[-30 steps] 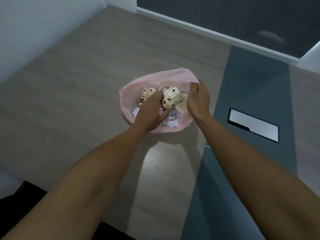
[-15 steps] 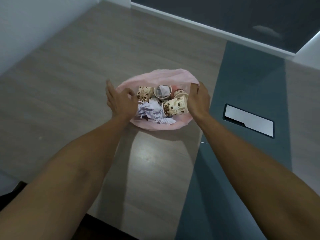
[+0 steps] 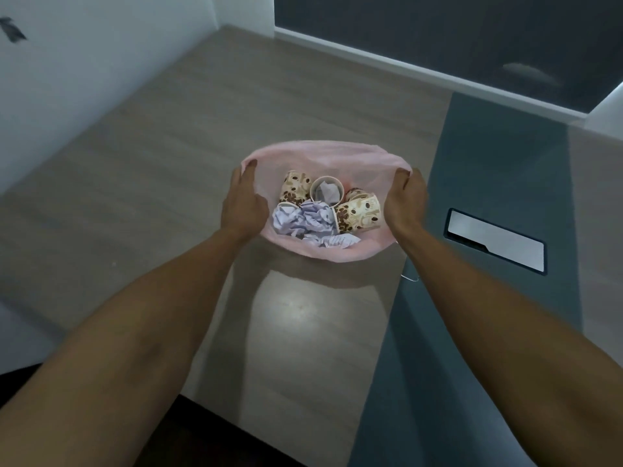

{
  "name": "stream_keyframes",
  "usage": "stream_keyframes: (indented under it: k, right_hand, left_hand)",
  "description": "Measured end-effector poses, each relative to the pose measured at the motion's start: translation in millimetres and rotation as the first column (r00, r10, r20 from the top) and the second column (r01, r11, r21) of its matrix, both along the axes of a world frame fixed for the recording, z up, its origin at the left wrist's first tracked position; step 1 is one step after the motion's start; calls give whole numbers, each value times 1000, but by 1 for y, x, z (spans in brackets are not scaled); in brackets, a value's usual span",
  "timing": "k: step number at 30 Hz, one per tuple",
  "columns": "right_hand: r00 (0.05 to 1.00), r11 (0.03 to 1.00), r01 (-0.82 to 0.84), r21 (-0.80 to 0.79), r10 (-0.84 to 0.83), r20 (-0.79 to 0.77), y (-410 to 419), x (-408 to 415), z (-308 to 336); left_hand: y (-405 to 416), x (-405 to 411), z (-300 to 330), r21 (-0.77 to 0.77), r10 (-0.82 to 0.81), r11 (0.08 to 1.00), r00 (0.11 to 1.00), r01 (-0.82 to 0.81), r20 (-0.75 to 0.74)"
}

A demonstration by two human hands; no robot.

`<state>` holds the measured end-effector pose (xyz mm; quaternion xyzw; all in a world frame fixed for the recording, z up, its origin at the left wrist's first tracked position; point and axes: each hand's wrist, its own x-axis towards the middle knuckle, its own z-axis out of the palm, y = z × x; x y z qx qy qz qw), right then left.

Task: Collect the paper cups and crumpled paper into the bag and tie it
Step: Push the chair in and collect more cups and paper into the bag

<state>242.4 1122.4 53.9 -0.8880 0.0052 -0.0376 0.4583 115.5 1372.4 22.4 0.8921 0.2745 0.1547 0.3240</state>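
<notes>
A pink plastic bag (image 3: 323, 153) sits spread wide on the wooden table. Inside lie several patterned paper cups, one (image 3: 359, 215) on its side at the right, one (image 3: 295, 187) at the left, and one upright cup (image 3: 326, 193) with a paper scrap in it. Crumpled white paper (image 3: 305, 221) fills the near part of the bag. My left hand (image 3: 243, 203) holds the bag's left rim, fingers along the edge. My right hand (image 3: 408, 200) grips the right rim.
A dark grey strip (image 3: 478, 230) runs down the table's right side, with a rectangular metal-lidded socket hatch (image 3: 495, 240) set in it. A white wall stands at the left, a dark panel at the back. The table's near edge (image 3: 269, 412) is close to me.
My left hand let go of the cup inside the bag, moved out to the left rim and took hold of it. Both hands have pulled the mouth wider.
</notes>
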Motion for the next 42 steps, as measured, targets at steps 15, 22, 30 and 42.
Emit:
stream_keyframes:
  k: [15,22,30,42]
  right_hand:
    - [994,986,-106,130,102,38,-55,-110,53]
    - [980,984,-175,20,177,-92,-107,-148,-3]
    - [970,977,-209,-46,201,-136,-127,-155,-27]
    - [969,964,-214,-154,190,-159,-122,-227,-10]
  left_hand:
    - [-77,-134,77,64,26,998,999,-29,34]
    - [-111,-193,22,-73,-3,997,981,-11,-196]
    - [-87,-218,-3,-110,-88,992,978,68,-190]
    - [-88,-268,5,-74,-109,992,979,98,-173]
